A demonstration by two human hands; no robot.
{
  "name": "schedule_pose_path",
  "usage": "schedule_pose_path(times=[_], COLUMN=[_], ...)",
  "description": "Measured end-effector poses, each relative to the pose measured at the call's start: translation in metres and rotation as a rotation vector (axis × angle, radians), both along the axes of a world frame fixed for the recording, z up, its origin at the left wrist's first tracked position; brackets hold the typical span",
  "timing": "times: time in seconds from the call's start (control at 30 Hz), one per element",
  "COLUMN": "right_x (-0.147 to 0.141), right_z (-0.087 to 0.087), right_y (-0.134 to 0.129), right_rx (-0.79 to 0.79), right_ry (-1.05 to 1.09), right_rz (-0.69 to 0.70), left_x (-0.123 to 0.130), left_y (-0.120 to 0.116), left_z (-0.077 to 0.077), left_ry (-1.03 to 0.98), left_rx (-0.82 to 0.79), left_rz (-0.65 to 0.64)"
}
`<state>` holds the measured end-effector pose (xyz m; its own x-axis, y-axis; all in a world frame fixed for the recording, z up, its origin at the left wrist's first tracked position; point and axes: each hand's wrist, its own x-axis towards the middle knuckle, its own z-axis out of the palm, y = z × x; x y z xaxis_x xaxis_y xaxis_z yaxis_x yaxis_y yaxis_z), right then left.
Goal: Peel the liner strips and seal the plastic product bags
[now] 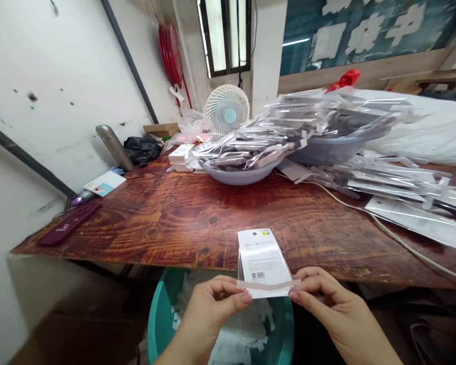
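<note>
A clear plastic packet with a white printed card (264, 256) inside lies over the table's front edge. The card shows a barcode, a round dark hole and a small yellow mark. Along the packet's near end runs a flap with a pale strip (268, 287). My left hand (213, 309) pinches the flap's left corner between thumb and forefinger. At the right corner, my right hand (327, 304) grips it in the same way. The flap is stretched between both hands, above a teal tub (157, 314) with white scraps in it.
Two basins, a smaller one (241, 176) and a larger one (327, 150), stand heaped with similar packets. More packets (414, 218) lie at the right, beside a white cable (349, 204). A fan (227, 109) stands behind. A maroon phone-like slab (68, 224) lies at the left.
</note>
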<state>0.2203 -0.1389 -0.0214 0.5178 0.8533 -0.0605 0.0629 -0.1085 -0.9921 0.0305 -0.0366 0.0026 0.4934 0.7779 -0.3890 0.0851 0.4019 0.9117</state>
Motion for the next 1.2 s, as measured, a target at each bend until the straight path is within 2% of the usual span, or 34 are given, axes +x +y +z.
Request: schedule_pose_path(times=[0.1,0.27,0.5,0.7,0.83,0.97,1.1,1.2], right_x=[0.001,0.001,-0.013,-0.023,-0.027,-0.027,-0.031,-0.036], right_z=[0.005,-0.001,-0.015,-0.022,-0.020,-0.017,-0.006,0.005], right_y=[-0.002,-0.003,0.003,0.010,0.012,0.011,0.012,0.016], right_rx=[-0.064,-0.160,-0.025,0.094,0.144,0.209,0.294,0.348], right_ry=[0.095,0.325,0.407,0.345,0.316,0.303,0.285,0.313], right_rz=[0.036,0.048,-0.117,-0.225,-0.236,-0.202,-0.134,-0.110], left_x=[0.000,0.003,0.010,0.012,0.012,0.007,0.000,-0.003], left_y=[-0.006,-0.011,-0.017,-0.019,-0.019,-0.016,-0.009,-0.004], left_z=[-0.002,-0.013,-0.020,-0.022,-0.021,-0.014,0.000,0.010], left_ry=[-0.020,-0.015,-0.030,-0.046,-0.050,-0.092,-0.169,-0.204], left_rx=[-0.099,-0.123,-0.237,-0.251,-0.288,-0.374,-0.402,-0.325], left_rz=[0.035,0.109,0.269,0.330,0.349,0.246,-0.007,-0.169])
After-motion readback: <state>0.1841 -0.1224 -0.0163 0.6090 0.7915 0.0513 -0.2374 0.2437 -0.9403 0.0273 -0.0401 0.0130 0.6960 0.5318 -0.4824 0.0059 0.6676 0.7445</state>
